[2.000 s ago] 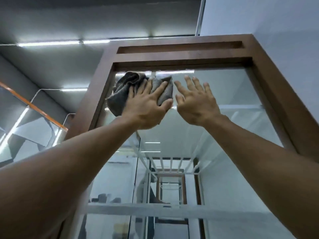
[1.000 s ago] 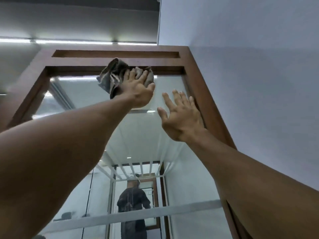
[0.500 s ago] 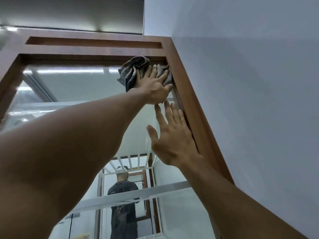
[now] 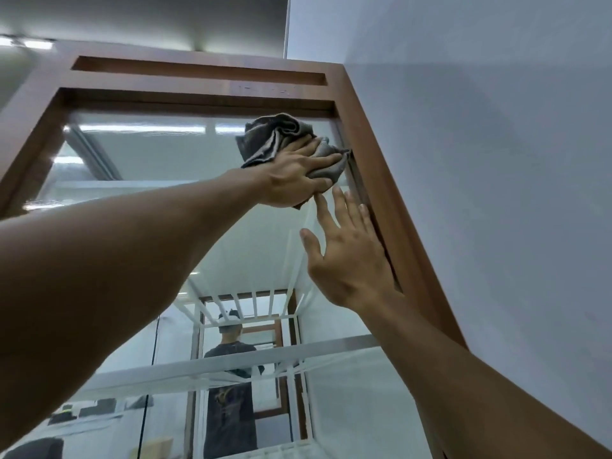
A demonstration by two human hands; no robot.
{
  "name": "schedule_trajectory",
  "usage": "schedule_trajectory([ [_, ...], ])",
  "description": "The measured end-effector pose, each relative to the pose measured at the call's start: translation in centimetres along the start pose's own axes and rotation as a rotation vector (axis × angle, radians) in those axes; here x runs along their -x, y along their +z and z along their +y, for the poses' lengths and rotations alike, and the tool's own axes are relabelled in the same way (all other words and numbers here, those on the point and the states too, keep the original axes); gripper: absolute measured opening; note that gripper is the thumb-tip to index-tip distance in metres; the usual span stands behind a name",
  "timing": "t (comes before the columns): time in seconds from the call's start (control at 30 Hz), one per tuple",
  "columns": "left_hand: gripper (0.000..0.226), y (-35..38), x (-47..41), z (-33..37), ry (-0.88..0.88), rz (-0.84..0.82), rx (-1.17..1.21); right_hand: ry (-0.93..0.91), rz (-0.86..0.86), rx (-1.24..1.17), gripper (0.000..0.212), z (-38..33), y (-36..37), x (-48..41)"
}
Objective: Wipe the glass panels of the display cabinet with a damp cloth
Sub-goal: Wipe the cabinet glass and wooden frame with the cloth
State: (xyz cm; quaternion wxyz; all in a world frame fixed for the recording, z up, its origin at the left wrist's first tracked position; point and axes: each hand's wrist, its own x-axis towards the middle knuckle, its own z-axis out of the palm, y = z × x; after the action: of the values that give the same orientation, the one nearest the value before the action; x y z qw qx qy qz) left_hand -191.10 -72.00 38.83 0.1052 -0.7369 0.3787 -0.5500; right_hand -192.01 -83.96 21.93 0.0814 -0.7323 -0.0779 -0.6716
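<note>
A tall display cabinet with a brown wooden frame fills the view from below. Its glass panel reflects ceiling lights. My left hand presses a crumpled grey cloth flat against the glass at the panel's upper right corner, fingers straight and pointing right toward the frame. My right hand lies open just below it, palm on the glass beside the right frame post, fingers spread upward.
A white wall stands right of the cabinet. White wire shelves show inside the cabinet. A person's reflection appears low in the glass. A ceiling light strip is at the upper left.
My left hand slid the cloth rightward along the top of the glass to the right corner, then slightly down. My right hand moved lower and closer to the right frame post.
</note>
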Motion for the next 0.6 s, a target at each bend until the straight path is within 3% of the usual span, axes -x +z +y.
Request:
schedule_trajectory([
  [0.1,0.082,0.2,-1.8,1.6,-0.101,0.047,-0.049,0.013,0.001,-0.027,0.08,0.0,-0.1,0.1],
  [0.17,0.076,0.3,-1.9,2.7,-0.146,0.053,-0.023,0.013,-0.001,-0.038,0.081,0.1,-0.2,0.1],
  [0.33,0.069,-0.6,2.1,0.7,-0.006,0.05,-0.013,0.017,-0.01,-0.019,0.082,0.3,-0.1,0.1],
  [0.47,0.067,-1.4,5.5,-1.5,-0.205,0.115,0.02,0.027,-0.015,0.03,0.082,-0.1,-0.5,-0.1],
  [0.6,0.066,-2.1,8.6,-3.0,-0.256,0.127,0.008,0.01,-0.096,0.135,0.074,-2.5,-0.5,-0.8],
])
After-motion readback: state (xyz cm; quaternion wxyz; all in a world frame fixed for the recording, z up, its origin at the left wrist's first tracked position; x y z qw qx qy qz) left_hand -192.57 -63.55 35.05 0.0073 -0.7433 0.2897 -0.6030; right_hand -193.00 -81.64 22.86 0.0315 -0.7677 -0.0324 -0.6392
